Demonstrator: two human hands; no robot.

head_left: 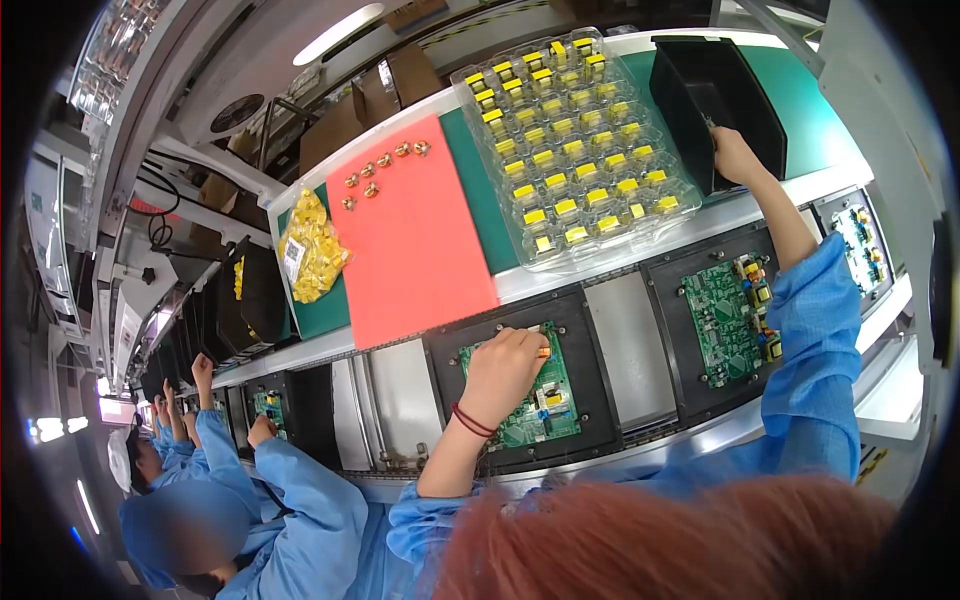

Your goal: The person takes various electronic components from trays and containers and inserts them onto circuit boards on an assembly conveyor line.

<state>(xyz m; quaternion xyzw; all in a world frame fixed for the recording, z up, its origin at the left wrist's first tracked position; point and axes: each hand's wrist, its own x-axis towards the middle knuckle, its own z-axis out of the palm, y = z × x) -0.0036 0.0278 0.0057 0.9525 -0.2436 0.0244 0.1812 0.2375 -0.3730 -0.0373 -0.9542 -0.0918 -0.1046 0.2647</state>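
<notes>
My left hand [508, 372] is closed over the upper part of a green circuit board [540, 425] in a black carrier; its fingertips pinch a small orange and yellow part at the board's top edge. A dark red band circles that wrist. My right hand [735, 155] reaches over the near side of a black bin [690, 80], fingers closed around something too small to make out. Between the two hands, beyond the carriers, lies a clear tray [515, 190] with rows of yellow-topped components. A second green board [722, 325], fitted with parts, sits below my right forearm.
A red sheet [415, 240] bears several brass-coloured pieces [384, 160]. Left of it lies a bag of yellow parts [312, 250]. Another board [862, 245] is at the far right. Co-workers in blue [310, 520] work along the line at the left, near black bins [250, 310].
</notes>
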